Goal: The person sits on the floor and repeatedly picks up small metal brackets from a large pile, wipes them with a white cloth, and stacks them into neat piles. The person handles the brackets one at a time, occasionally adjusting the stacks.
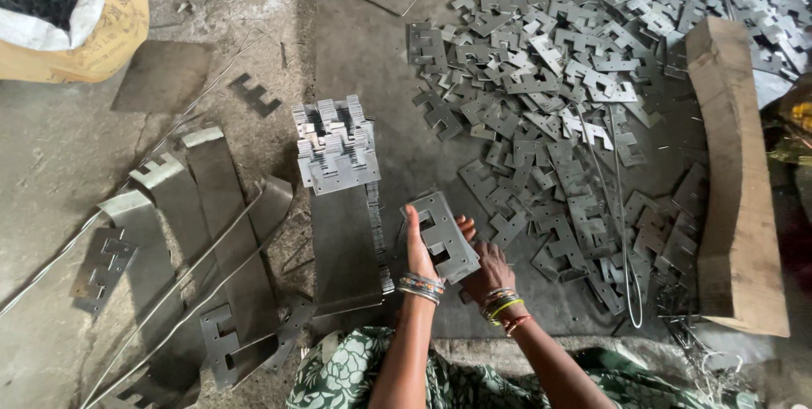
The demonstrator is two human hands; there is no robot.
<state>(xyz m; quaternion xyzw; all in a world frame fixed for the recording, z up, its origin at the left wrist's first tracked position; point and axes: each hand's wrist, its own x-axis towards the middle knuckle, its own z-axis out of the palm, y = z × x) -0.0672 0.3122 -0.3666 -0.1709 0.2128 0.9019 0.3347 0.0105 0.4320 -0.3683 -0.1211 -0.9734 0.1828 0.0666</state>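
I count two hands: left hand (417, 248) and right hand (489, 272), sharing one small stack of plates (443, 236). One neat pile (336, 145) stands at twelve o'clock from them. The loose heap (575, 96) at one o'clock holds too many plates to count. One sack (72, 7) at ten o'clock, one wooden block (736, 181) at three, about four bent strips (211, 206) at nine.
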